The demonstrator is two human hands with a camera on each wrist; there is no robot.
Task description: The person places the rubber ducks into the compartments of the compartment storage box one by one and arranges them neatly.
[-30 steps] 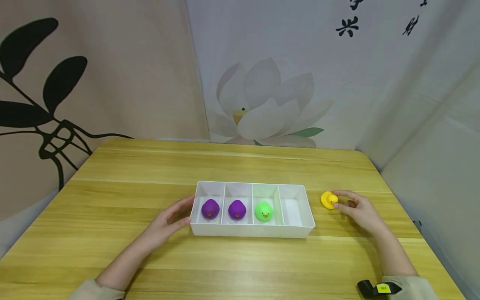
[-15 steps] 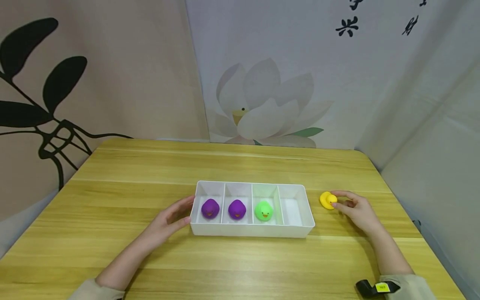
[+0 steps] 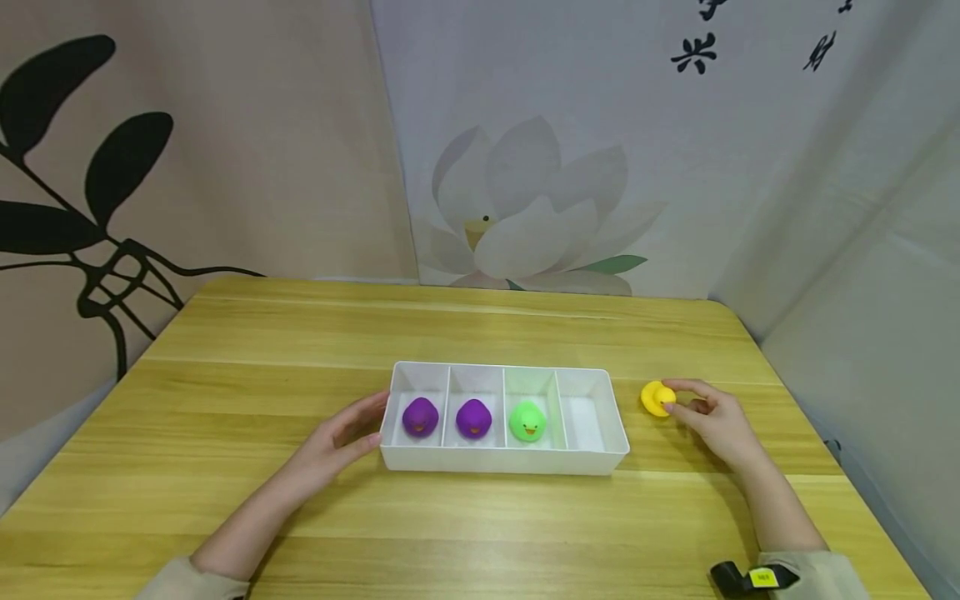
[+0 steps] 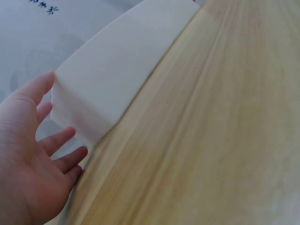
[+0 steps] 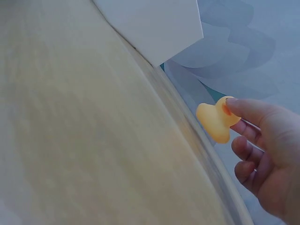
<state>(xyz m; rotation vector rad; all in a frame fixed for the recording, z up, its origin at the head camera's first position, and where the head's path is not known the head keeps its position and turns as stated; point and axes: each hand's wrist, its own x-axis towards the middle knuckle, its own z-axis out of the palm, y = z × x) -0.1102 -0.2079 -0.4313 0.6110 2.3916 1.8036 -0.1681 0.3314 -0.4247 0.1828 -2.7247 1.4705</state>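
Observation:
A white tray (image 3: 498,462) with compartments stands in the middle of the table. My left hand (image 3: 339,433) rests at its left end; in the left wrist view the thumb of that hand (image 4: 33,150) touches the tray's corner and the other fingers are spread loosely. Past the tray's right end, my right hand (image 3: 716,421) pinches a yellow rubber duck (image 3: 657,399) between thumb and fingertips. The right wrist view shows this duck (image 5: 216,123) tilted in the grip. Whether it touches the table I cannot tell.
A purple duck (image 3: 420,417) sits in the leftmost compartment, another purple duck (image 3: 474,419) in the second, a green duck (image 3: 528,422) in the third. The rightmost compartment (image 3: 588,421) shows a bare floor. A curtain (image 3: 562,167) hangs behind the wooden table (image 3: 480,533).
The right hand and the yellow duck have shifted only very slightly. The left hand and the tray have stayed in place.

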